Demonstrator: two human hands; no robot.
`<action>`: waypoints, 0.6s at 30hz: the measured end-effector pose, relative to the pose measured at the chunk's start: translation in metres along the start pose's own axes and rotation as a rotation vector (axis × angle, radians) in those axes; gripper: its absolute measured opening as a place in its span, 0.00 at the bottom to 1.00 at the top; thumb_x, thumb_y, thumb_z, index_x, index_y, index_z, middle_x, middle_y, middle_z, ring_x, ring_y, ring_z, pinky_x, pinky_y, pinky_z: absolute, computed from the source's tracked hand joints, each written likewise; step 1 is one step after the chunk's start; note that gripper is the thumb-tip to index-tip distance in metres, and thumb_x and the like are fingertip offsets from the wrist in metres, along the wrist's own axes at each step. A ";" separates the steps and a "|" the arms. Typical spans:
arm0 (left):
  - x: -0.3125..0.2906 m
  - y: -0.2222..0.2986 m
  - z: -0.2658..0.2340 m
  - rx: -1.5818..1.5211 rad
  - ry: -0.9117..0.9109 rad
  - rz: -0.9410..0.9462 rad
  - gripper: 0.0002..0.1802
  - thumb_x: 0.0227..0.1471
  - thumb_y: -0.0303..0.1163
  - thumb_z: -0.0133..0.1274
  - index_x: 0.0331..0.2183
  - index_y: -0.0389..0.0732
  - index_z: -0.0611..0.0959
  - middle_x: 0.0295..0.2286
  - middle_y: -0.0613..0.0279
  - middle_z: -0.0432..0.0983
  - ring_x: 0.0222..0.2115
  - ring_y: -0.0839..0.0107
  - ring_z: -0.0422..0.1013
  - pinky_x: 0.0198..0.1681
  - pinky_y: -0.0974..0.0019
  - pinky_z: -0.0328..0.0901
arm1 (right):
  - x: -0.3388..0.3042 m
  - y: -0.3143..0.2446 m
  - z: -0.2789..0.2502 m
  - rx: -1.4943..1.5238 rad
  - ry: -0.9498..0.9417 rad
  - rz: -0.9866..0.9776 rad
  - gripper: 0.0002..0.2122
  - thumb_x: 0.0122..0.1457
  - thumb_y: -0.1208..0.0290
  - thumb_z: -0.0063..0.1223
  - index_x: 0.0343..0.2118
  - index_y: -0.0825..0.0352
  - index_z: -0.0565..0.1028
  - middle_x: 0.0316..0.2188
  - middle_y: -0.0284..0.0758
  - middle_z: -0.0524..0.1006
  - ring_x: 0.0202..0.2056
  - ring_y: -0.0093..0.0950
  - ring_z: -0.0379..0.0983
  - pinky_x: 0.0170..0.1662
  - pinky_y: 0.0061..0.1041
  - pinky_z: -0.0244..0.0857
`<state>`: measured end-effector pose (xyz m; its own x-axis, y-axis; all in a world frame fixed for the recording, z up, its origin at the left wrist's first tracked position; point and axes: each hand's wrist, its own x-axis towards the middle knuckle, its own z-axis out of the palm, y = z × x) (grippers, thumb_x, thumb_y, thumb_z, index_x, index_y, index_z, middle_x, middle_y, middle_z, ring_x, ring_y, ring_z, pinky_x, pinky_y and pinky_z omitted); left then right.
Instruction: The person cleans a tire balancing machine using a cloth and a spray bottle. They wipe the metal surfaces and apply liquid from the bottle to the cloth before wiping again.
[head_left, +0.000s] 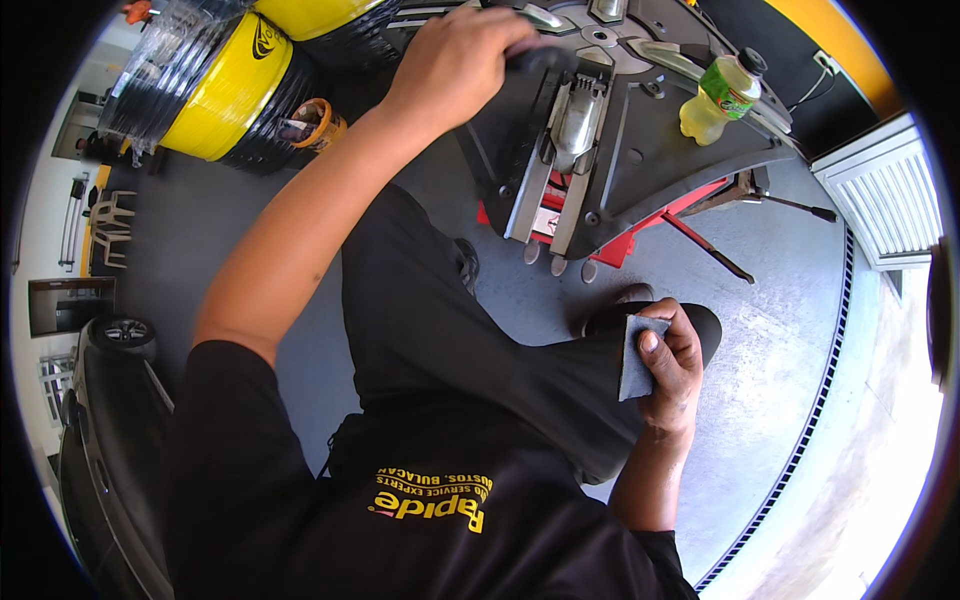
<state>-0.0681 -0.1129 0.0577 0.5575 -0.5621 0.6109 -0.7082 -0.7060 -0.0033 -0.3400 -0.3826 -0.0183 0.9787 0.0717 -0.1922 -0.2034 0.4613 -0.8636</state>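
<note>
Gripping a gray pad [633,378] in the right hand [674,368], with the left arm [300,240] extended toward the far side over a black machine table [640,190].
The right forearm rises from the near right; the thumb lies on the pad's face, clamping it against the fingers beside the bent right knee [690,330]. The left hand [452,65] is palm-down at far center, its fingers at a blurred dark object [540,60]; whether they close on it cannot be told. A bottle [722,103] stands on the table, far right.
</note>
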 end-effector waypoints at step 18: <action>0.055 -0.051 0.159 0.070 -0.543 0.070 0.15 0.51 0.31 0.53 0.34 0.32 0.89 0.35 0.38 0.84 0.37 0.45 0.82 0.44 0.50 0.75 | 0.042 0.004 0.043 -0.087 -0.048 0.083 0.10 0.64 0.72 0.65 0.44 0.70 0.76 0.36 0.27 0.77 0.38 0.14 0.69 0.44 0.15 0.61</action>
<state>0.0674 -0.1763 -0.0348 0.6664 -0.7372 0.1113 -0.7315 -0.6754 -0.0936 -0.2989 -0.3394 -0.0095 0.9581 0.1496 -0.2443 -0.2836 0.3738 -0.8831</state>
